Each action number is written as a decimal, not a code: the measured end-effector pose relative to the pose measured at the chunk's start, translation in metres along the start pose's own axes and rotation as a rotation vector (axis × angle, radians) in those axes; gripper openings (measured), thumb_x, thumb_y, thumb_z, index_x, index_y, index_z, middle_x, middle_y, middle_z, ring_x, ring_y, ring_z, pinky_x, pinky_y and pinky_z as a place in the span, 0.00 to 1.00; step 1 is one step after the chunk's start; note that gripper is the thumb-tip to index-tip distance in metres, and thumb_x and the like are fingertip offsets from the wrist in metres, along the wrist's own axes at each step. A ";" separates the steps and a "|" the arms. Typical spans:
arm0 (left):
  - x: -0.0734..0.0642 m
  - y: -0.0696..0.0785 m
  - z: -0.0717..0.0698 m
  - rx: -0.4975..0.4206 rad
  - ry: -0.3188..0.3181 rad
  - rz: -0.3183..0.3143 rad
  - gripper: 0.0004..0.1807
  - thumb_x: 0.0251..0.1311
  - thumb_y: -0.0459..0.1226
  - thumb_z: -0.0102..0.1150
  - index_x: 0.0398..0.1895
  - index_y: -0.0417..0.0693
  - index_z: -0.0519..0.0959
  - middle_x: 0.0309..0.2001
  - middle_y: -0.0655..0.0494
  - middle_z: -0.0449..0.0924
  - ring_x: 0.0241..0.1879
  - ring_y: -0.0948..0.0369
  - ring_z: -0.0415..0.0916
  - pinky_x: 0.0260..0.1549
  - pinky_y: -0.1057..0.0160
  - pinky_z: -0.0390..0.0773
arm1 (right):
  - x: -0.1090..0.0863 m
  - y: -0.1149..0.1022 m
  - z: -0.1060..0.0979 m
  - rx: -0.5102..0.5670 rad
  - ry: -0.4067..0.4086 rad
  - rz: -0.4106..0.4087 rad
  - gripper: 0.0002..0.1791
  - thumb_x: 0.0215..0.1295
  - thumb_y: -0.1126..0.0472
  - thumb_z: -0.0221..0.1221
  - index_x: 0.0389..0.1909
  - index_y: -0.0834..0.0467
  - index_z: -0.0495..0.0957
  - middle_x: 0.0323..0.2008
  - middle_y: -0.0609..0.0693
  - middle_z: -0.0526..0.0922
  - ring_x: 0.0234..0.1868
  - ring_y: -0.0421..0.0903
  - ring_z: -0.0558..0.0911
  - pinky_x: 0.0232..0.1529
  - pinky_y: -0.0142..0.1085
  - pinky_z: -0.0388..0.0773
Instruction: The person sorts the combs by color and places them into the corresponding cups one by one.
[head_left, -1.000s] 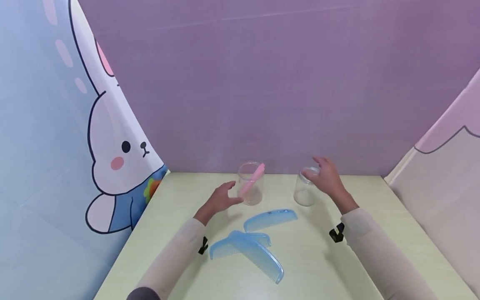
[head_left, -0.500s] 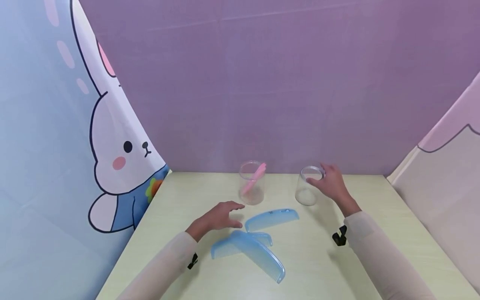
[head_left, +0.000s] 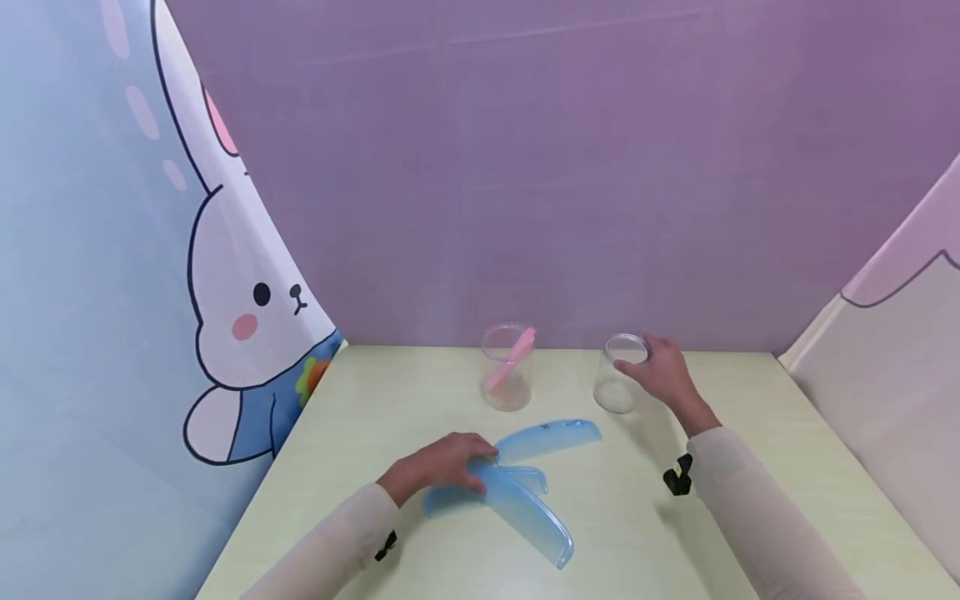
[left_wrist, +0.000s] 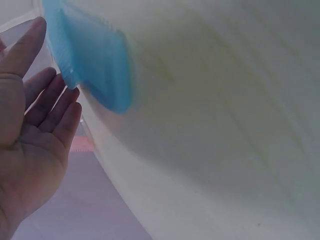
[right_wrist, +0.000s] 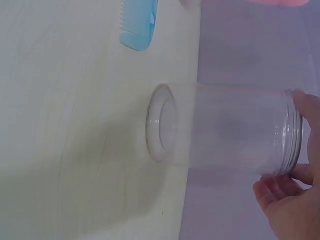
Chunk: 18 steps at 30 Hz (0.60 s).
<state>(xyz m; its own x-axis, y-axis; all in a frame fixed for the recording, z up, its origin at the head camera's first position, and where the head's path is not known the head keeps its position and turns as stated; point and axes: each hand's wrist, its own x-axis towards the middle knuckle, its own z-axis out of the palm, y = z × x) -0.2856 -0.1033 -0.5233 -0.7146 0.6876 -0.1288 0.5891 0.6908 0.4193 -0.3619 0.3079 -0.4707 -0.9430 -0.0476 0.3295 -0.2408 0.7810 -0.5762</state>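
Note:
Three light blue combs lie together on the table. One comb [head_left: 528,518] slants toward the front across another comb [head_left: 452,502], and a third comb [head_left: 551,438] lies just behind them. My left hand [head_left: 444,461] is over the crossed combs, thumb and fingers apart; in the left wrist view its fingers [left_wrist: 65,120] are loosely extended beside a blue comb [left_wrist: 102,60]. With my right hand [head_left: 666,368] I hold a clear jar [head_left: 617,393] by its rim, thumb on one side and fingers on the other. The jar stands upright and looks empty.
Left of the held jar, a second clear jar [head_left: 507,396] stands upright with a pink comb [head_left: 512,360] leaning inside it. A purple cloth wall [head_left: 525,167] rises behind the pale table [head_left: 637,533], with printed cloth at both sides.
My left hand has moved away from the jar with the pink comb, down toward the front and over the blue combs. My right hand has closed on the rim of the empty jar.

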 end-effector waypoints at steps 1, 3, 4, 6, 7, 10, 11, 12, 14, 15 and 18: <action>0.000 0.000 0.001 0.006 -0.002 0.004 0.37 0.54 0.48 0.76 0.67 0.49 0.77 0.63 0.56 0.80 0.64 0.58 0.76 0.65 0.60 0.75 | 0.000 0.001 0.000 0.002 0.002 0.005 0.26 0.61 0.47 0.69 0.43 0.66 0.75 0.40 0.66 0.80 0.46 0.63 0.74 0.42 0.52 0.72; 0.001 -0.001 0.003 0.012 -0.004 0.011 0.36 0.54 0.47 0.76 0.67 0.49 0.78 0.62 0.56 0.80 0.63 0.58 0.76 0.64 0.61 0.75 | -0.001 0.003 0.001 0.006 0.012 0.011 0.25 0.61 0.46 0.69 0.40 0.65 0.75 0.36 0.64 0.79 0.41 0.59 0.74 0.37 0.46 0.70; 0.001 -0.001 0.003 0.022 -0.005 0.014 0.35 0.54 0.47 0.76 0.66 0.49 0.78 0.62 0.57 0.81 0.63 0.59 0.77 0.64 0.62 0.75 | -0.001 0.004 0.001 0.009 0.020 0.013 0.25 0.60 0.47 0.70 0.38 0.64 0.75 0.35 0.62 0.79 0.38 0.56 0.74 0.36 0.43 0.69; 0.000 0.000 0.003 0.039 -0.004 0.031 0.34 0.54 0.46 0.77 0.65 0.48 0.79 0.60 0.56 0.81 0.61 0.59 0.77 0.63 0.62 0.76 | 0.000 0.005 0.002 0.021 0.032 0.009 0.24 0.60 0.47 0.71 0.36 0.64 0.74 0.32 0.60 0.79 0.35 0.54 0.73 0.34 0.40 0.67; 0.000 0.000 0.002 0.050 -0.003 0.042 0.33 0.54 0.46 0.77 0.64 0.48 0.80 0.59 0.56 0.82 0.60 0.59 0.78 0.62 0.62 0.76 | 0.000 0.005 0.002 0.020 0.038 0.007 0.24 0.60 0.47 0.71 0.35 0.64 0.74 0.32 0.60 0.78 0.35 0.54 0.73 0.33 0.39 0.67; 0.000 0.001 0.000 0.077 -0.014 0.054 0.32 0.54 0.46 0.76 0.63 0.49 0.81 0.57 0.57 0.83 0.58 0.60 0.78 0.62 0.63 0.77 | 0.000 0.006 0.004 0.024 0.051 0.011 0.24 0.59 0.47 0.71 0.36 0.64 0.75 0.32 0.60 0.79 0.36 0.55 0.73 0.34 0.40 0.66; -0.001 0.001 -0.001 0.082 -0.018 0.056 0.31 0.54 0.46 0.76 0.62 0.49 0.82 0.57 0.57 0.83 0.57 0.60 0.78 0.61 0.63 0.77 | 0.000 0.006 0.004 0.025 0.052 0.013 0.25 0.59 0.47 0.71 0.36 0.64 0.75 0.33 0.61 0.79 0.37 0.55 0.73 0.35 0.41 0.67; -0.001 0.001 -0.002 0.087 -0.020 0.057 0.31 0.54 0.46 0.77 0.62 0.48 0.82 0.56 0.57 0.83 0.57 0.61 0.79 0.61 0.63 0.77 | 0.000 0.006 0.005 0.026 0.053 0.016 0.25 0.59 0.47 0.71 0.37 0.64 0.75 0.34 0.61 0.79 0.39 0.56 0.74 0.36 0.42 0.68; -0.002 0.002 -0.002 0.087 -0.026 0.053 0.32 0.53 0.45 0.77 0.62 0.48 0.82 0.57 0.57 0.83 0.57 0.61 0.78 0.61 0.64 0.77 | 0.000 0.005 0.006 0.028 0.053 0.025 0.25 0.60 0.47 0.71 0.40 0.65 0.76 0.37 0.63 0.80 0.42 0.58 0.75 0.39 0.45 0.70; -0.003 0.001 -0.003 0.087 -0.025 0.058 0.32 0.52 0.45 0.78 0.62 0.48 0.82 0.57 0.57 0.83 0.57 0.61 0.79 0.60 0.64 0.77 | -0.001 0.005 0.006 0.028 0.052 0.029 0.26 0.60 0.47 0.70 0.42 0.65 0.77 0.38 0.64 0.80 0.44 0.59 0.75 0.41 0.48 0.71; -0.004 0.001 -0.002 0.093 -0.020 0.078 0.32 0.51 0.44 0.79 0.61 0.47 0.82 0.56 0.56 0.83 0.56 0.60 0.79 0.60 0.63 0.77 | -0.002 0.005 0.006 0.035 0.041 0.048 0.30 0.61 0.46 0.69 0.49 0.68 0.77 0.44 0.67 0.80 0.49 0.62 0.74 0.47 0.55 0.73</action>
<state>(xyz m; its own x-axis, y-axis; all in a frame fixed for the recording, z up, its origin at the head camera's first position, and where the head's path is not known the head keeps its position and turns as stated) -0.2830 -0.1064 -0.5202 -0.6578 0.7439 -0.1176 0.6758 0.6520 0.3438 -0.3624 0.3078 -0.4792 -0.9436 0.0154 0.3306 -0.2040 0.7596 -0.6176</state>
